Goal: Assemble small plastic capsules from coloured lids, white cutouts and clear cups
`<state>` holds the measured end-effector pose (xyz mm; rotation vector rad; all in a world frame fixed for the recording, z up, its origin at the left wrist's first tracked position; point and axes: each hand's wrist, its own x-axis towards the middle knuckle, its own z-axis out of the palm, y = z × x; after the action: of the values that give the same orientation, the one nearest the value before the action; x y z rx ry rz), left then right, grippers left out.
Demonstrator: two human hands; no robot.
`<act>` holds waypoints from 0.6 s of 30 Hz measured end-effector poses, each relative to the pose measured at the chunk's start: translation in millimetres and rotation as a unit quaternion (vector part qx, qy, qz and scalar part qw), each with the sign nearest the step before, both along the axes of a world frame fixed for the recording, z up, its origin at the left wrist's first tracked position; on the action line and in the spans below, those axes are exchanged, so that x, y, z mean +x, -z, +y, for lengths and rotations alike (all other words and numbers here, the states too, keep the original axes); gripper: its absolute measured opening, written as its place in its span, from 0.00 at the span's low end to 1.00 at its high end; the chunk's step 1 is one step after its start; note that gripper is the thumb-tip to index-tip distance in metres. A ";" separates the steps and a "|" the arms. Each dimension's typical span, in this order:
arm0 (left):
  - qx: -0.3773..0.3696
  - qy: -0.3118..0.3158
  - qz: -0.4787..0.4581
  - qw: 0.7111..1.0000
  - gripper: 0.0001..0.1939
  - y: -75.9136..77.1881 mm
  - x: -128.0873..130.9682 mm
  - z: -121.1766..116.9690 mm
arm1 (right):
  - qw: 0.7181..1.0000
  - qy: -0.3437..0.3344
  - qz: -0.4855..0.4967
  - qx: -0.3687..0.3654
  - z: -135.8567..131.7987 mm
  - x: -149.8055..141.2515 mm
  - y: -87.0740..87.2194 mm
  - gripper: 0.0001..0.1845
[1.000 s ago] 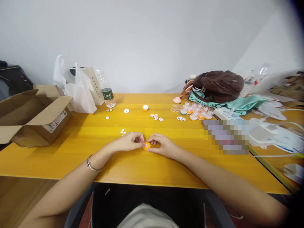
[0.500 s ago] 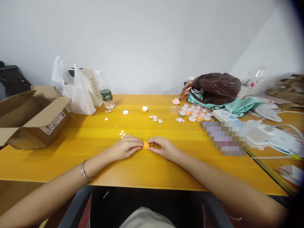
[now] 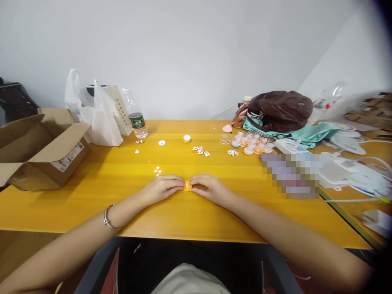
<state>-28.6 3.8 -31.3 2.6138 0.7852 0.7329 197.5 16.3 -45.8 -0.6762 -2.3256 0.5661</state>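
Between my two hands, low over the yellow table (image 3: 214, 220), is a small round orange plastic piece (image 3: 187, 187) with a white centre. My left hand (image 3: 161, 188) pinches its left edge. The fingertips of my right hand (image 3: 211, 188) grip its right edge, thumb and forefinger closed on it. Several small white discs (image 3: 157, 171) lie just beyond my left hand. Farther back are a white ring (image 3: 161, 143), an orange piece with a white top (image 3: 186, 139), and several white openwork pieces (image 3: 200, 151).
Clear-topped round pieces with coloured bases (image 3: 252, 143) cluster at the back right, before a brown bag (image 3: 280, 112) on teal cloth. A blurred-out flat object (image 3: 290, 175) lies right. At left stand an open cardboard box (image 3: 58, 151), a white plastic bag (image 3: 102, 122) and a water bottle (image 3: 136, 118).
My right fingers have closed in on the right edge of the orange piece, with its white centre now seen more plainly. The whole view has shifted slightly.
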 end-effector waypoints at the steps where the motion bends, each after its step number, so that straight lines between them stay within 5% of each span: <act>1: 0.002 0.002 0.002 1.000 0.13 0.2 -0.7 -0.1 | 1.000 0.000 -0.002 0.002 0.3 0.0 0.3 0.10; 18: 0.039 0.002 0.031 0.999 0.14 0.1 -1.9 -2.4 | 0.999 0.007 -0.009 0.044 0.1 0.0 2.2 0.10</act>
<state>-30.5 1.4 -31.3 2.7192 0.7822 0.6981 197.5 16.5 -48.0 -0.6589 -2.3464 0.4498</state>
